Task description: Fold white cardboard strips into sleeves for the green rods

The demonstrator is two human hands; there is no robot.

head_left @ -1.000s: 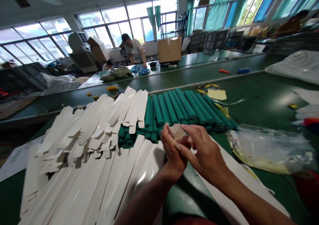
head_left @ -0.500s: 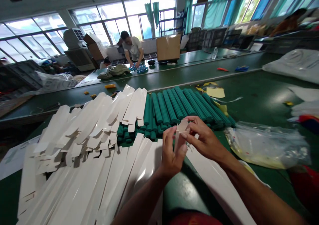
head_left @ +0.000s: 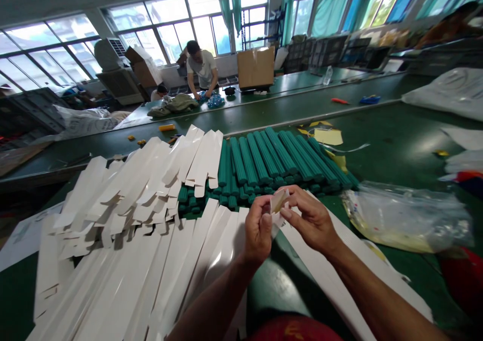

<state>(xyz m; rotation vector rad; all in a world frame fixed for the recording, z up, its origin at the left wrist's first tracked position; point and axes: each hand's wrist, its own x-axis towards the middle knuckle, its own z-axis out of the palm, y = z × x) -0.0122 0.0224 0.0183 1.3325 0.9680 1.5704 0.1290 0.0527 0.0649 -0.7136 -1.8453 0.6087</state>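
Observation:
Between my two hands is the end of a white cardboard box, its small end opening and flaps facing up. My left hand pinches the box's left side with thumb and fingers. On the other side, my right hand has its thumb and fingertips closed on the flap edge. How far the box runs below the hands is hidden. Just beyond my hands lies a stack of green ribbed rods. Long flat white boxes spread out to the left, and more white card lies under my right forearm.
A clear plastic bag lies to the right on the green table, near a yellow paper piece. Across the bench, a person handles blue items beside a cardboard carton. An orange tool lies further back.
The box end has dropped slightly and tilted, so its opening now shows. My right fingers have shifted over the flap; more white card shows beside my right forearm.

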